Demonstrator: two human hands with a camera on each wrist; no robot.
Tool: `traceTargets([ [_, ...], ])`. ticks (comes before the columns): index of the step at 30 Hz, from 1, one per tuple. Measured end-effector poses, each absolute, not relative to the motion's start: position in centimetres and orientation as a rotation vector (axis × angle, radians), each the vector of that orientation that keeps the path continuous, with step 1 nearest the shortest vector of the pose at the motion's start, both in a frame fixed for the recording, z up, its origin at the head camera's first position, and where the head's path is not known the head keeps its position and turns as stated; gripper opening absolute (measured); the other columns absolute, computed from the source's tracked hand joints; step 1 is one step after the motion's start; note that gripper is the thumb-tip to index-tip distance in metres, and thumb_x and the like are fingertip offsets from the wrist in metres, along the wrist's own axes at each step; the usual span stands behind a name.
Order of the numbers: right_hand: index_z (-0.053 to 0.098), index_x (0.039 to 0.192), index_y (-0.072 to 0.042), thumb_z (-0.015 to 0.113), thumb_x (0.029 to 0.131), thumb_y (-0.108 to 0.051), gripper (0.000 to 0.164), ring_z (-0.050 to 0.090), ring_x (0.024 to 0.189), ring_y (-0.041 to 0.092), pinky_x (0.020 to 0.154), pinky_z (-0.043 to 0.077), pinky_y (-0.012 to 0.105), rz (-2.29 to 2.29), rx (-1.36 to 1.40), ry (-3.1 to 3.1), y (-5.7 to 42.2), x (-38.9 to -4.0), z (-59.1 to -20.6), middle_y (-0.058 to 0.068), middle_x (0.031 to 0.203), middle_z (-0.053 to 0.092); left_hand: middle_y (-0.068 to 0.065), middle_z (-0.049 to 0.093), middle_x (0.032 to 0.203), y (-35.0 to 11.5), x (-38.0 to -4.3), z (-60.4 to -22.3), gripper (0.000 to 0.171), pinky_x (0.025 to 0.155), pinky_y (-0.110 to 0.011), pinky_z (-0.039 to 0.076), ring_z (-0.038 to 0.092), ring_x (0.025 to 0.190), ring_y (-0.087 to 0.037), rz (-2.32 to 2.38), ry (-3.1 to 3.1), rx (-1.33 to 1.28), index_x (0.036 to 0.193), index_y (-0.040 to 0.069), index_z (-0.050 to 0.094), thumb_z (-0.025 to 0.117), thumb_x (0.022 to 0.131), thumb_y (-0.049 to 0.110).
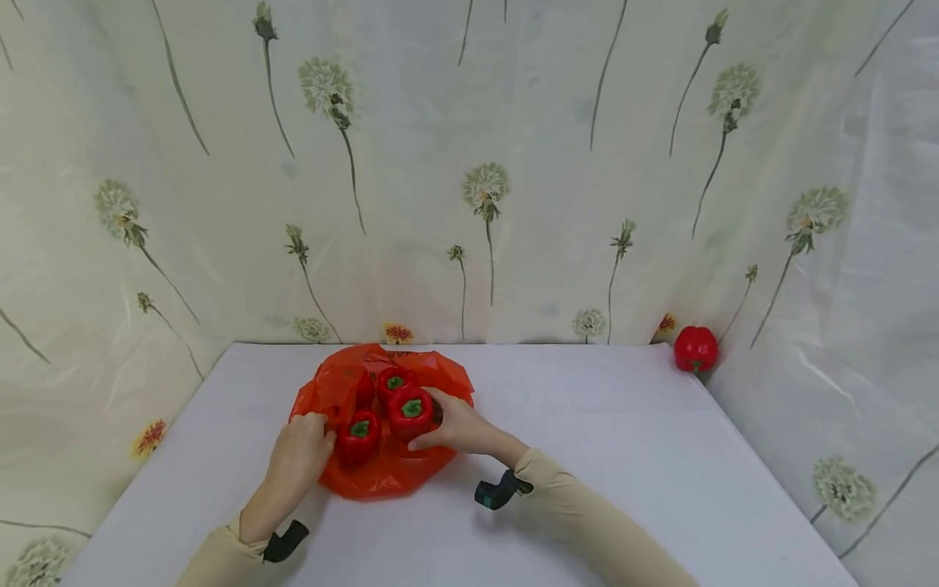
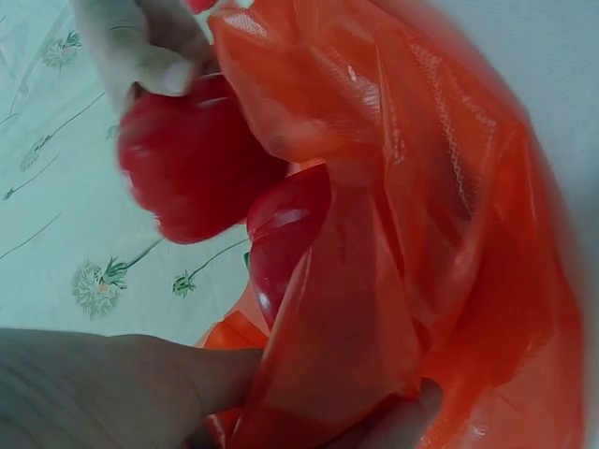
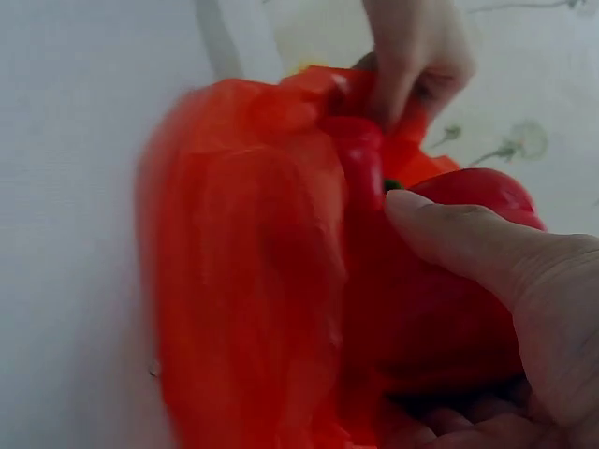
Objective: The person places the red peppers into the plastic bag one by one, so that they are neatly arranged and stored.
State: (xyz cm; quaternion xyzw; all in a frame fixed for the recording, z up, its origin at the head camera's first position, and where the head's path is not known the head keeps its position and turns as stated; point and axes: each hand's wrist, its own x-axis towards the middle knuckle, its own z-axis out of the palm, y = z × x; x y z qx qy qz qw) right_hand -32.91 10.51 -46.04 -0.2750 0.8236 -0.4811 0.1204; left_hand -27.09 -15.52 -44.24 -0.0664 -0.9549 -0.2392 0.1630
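An orange-red plastic bag (image 1: 381, 483) lies on the table with its mouth spread, and several red bell peppers are in it. My left hand (image 1: 295, 458) pinches the bag's left rim; in the left wrist view its thumb lies on one side of the plastic. With my right hand (image 1: 462, 425) I grip a bell pepper (image 1: 411, 425) over the right part of the bag, thumb on one side and fingers beneath. Beside my left fingers sits another bell pepper (image 1: 357, 448), green stem up. Behind the gripped one is a further bell pepper (image 1: 394, 378).
A single red bell pepper (image 1: 695, 346) stands at the table's far right corner. The white table (image 1: 587, 424) meets a dandelion-printed curtain (image 1: 528, 269) at the back and sides. Dark wrist cameras (image 1: 497, 491) are strapped to both wrists.
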Motion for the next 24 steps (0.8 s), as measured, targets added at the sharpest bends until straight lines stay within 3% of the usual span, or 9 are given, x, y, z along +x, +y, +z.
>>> traceTargets([
  [13,0.035,0.142,-0.018,0.077,0.080,-0.026,0.076,0.044,0.129,0.020,0.093,0.051,0.034,-1.356,-0.810,2.417,9.5,-33.2,-48.4,0.000,0.139,0.048,-0.002,0.039,0.053,-15.4,-27.3,-44.3,0.023,0.045,-0.028,0.033,0.038,0.049,-0.017,-0.646,-2.696,-0.209,0.060,0.004,0.054,0.058,0.082,-0.002],
  [24,0.032,0.145,-0.022,0.071,0.086,-0.021,0.070,0.040,0.133,0.016,0.100,0.046,0.031,-1.339,-0.857,2.348,9.2,-33.0,-49.4,-0.004,0.143,0.044,-0.003,0.042,0.053,-15.8,-27.1,-43.7,0.019,0.045,-0.026,0.036,0.040,0.049,-0.016,-0.671,-2.699,-0.184,0.065,0.000,0.058,0.057,0.084,-0.001],
])
